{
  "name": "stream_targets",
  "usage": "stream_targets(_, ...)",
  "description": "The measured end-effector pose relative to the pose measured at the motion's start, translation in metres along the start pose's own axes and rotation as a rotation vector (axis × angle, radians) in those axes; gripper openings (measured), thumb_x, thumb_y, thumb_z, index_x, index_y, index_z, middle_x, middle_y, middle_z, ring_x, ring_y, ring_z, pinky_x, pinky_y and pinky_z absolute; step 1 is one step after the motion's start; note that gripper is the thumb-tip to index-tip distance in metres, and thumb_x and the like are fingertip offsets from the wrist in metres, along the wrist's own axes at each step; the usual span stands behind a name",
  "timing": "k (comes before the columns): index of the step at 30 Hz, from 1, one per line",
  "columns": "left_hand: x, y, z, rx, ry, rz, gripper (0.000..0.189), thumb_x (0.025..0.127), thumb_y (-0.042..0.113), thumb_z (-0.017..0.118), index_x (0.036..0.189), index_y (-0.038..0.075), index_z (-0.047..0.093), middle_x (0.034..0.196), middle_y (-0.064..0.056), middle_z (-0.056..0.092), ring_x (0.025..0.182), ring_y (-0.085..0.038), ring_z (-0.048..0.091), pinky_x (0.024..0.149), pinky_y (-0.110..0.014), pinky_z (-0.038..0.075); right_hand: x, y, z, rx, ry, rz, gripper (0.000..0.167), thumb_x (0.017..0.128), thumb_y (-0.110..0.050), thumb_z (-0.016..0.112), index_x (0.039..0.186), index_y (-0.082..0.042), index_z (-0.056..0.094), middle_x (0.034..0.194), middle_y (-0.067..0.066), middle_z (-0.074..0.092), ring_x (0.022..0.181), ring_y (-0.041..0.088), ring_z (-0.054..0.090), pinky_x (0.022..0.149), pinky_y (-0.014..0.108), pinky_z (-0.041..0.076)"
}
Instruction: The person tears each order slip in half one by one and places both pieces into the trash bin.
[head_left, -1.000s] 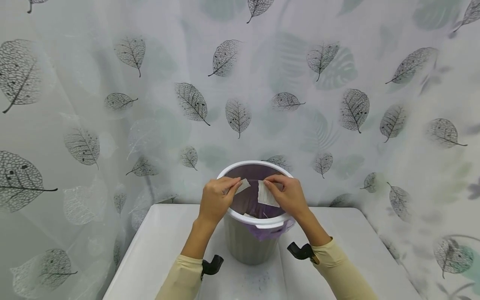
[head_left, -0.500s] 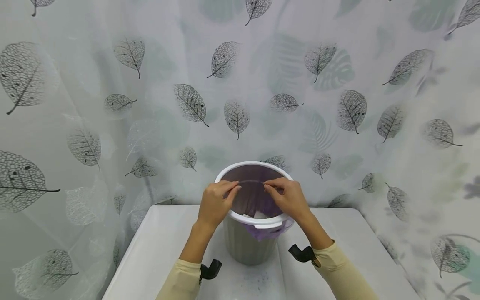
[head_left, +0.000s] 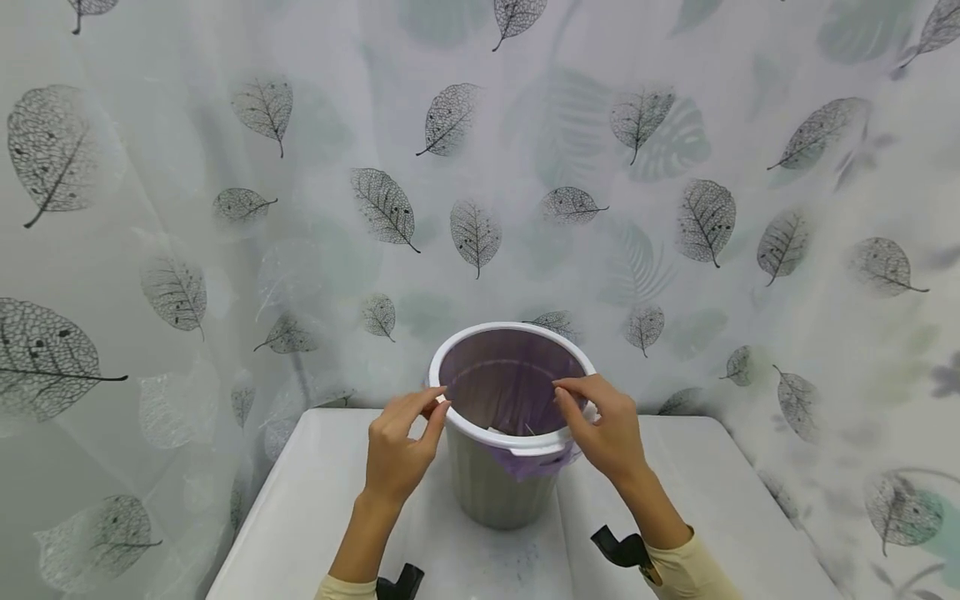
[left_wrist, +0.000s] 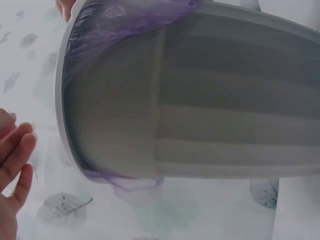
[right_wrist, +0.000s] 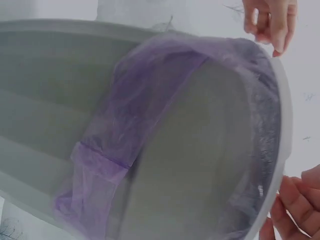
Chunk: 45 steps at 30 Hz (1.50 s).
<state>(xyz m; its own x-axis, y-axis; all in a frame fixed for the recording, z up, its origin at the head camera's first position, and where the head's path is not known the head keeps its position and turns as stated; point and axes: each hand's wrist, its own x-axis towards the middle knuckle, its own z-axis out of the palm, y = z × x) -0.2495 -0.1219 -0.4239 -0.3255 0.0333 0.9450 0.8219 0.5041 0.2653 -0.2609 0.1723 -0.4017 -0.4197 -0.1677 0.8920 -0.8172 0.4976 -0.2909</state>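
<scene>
A grey plastic waste bin with a white rim stands upright on the white table. Inside it hangs a thin purple bag, its edge folded out over the rim at the front. Down in the bin a small white scrap shows; most of the bottom is hidden. My left hand is at the rim's left side, fingers loosely bent, holding nothing visible. Over the rim's right side is my right hand, thumb and forefinger slightly apart, with nothing seen between them. In the right wrist view its fingers lie beside the rim.
The white table extends on both sides of the bin. Behind it hangs a pale curtain with a leaf print. A black wrist mount is worn on each forearm.
A second ago each hand pinched a pale pleated piece over the bin. Half a second ago the pieces had left the fingers. Since then the hands have moved apart towards the rim's sides.
</scene>
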Motion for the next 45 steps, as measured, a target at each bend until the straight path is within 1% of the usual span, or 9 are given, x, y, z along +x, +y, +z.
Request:
stream_targets(6,-0.022,0.003,-0.011,-0.003,0.037,-0.014,0.014,0.091,0.005,0.073,0.104,0.006,0.077,0.082,0.003,0.072,0.07,-0.016,0.064,0.064,-0.029,0.052,-0.012,-0.012,-0.006,0.029,0.102,-0.029,0.022,0.082,0.01,0.074,0.1,-0.003,0.078,0.089,0.003,0.073,0.076,0.019,0.067,0.074,0.022,0.051)
stream_targets(11,-0.048,0.007,-0.01,-0.016,-0.016,-0.083,0.006,0.093,0.008,0.074,0.098,0.01,0.076,0.08,0.009,0.07,0.068,-0.011,0.063,0.064,-0.025,0.05,-0.027,-0.023,-0.006,0.069,0.148,-0.059,0.014,0.083,0.011,0.069,0.092,0.001,0.074,0.085,0.008,0.071,0.073,0.018,0.064,0.078,0.019,0.05)
stream_targets(16,-0.072,0.011,-0.007,-0.022,-0.076,-0.132,0.01,0.09,0.004,0.077,0.097,0.011,0.075,0.08,0.01,0.07,0.067,-0.008,0.064,0.065,-0.024,0.05,-0.045,-0.028,-0.005,0.112,0.162,-0.043,0.017,0.079,0.015,0.069,0.087,0.0,0.072,0.08,0.005,0.069,0.07,0.013,0.062,0.069,0.019,0.05)
stream_targets(24,-0.1,0.016,-0.002,-0.037,-0.152,-0.181,0.019,0.086,-0.001,0.08,0.097,0.014,0.074,0.082,0.013,0.069,0.068,-0.004,0.063,0.066,-0.023,0.049,-0.081,-0.02,0.0,0.151,0.119,0.06,0.026,0.077,0.019,0.07,0.085,-0.007,0.071,0.074,-0.002,0.066,0.065,0.009,0.062,0.065,0.018,0.05)
stream_targets(30,-0.131,0.021,0.005,-0.024,-0.287,-0.274,0.022,0.084,0.001,0.084,0.095,0.017,0.074,0.085,0.02,0.067,0.071,0.003,0.06,0.063,-0.024,0.05,-0.113,-0.019,0.008,0.078,0.075,0.13,0.033,0.077,0.015,0.076,0.087,-0.017,0.073,0.073,-0.012,0.067,0.063,0.003,0.062,0.062,0.019,0.05)
stream_targets(36,-0.155,0.02,0.012,-0.043,-0.35,-0.326,0.022,0.082,-0.003,0.082,0.092,0.014,0.072,0.083,0.017,0.067,0.068,0.004,0.059,0.061,-0.017,0.05,-0.134,-0.019,0.014,0.042,-0.002,0.197,0.034,0.082,0.01,0.078,0.091,-0.022,0.073,0.078,-0.016,0.068,0.069,0.005,0.064,0.067,0.02,0.052)
stream_targets(39,-0.164,0.02,0.012,-0.057,-0.386,-0.354,0.02,0.083,-0.002,0.081,0.094,0.013,0.072,0.084,0.014,0.068,0.068,0.003,0.059,0.059,-0.02,0.051,-0.143,-0.019,0.017,0.041,-0.04,0.241,0.033,0.084,0.01,0.077,0.092,-0.022,0.072,0.079,-0.016,0.068,0.069,0.005,0.065,0.069,0.02,0.052)
stream_targets(43,-0.176,0.019,0.012,-0.078,-0.487,-0.415,0.014,0.085,0.005,0.081,0.094,0.01,0.072,0.084,0.011,0.069,0.069,0.001,0.06,0.056,-0.024,0.051,-0.156,-0.023,0.023,0.01,-0.09,0.296,0.035,0.083,0.009,0.078,0.093,-0.023,0.072,0.083,-0.019,0.068,0.07,0.003,0.064,0.068,0.021,0.053)
stream_targets(45,-0.183,0.018,0.012,-0.079,-0.564,-0.477,0.013,0.086,0.01,0.082,0.094,0.01,0.072,0.085,0.012,0.066,0.07,-0.001,0.06,0.056,-0.024,0.05,-0.165,-0.024,0.027,-0.009,-0.13,0.352,0.035,0.083,0.008,0.08,0.093,-0.025,0.072,0.084,-0.022,0.067,0.071,0.001,0.064,0.065,0.024,0.054)
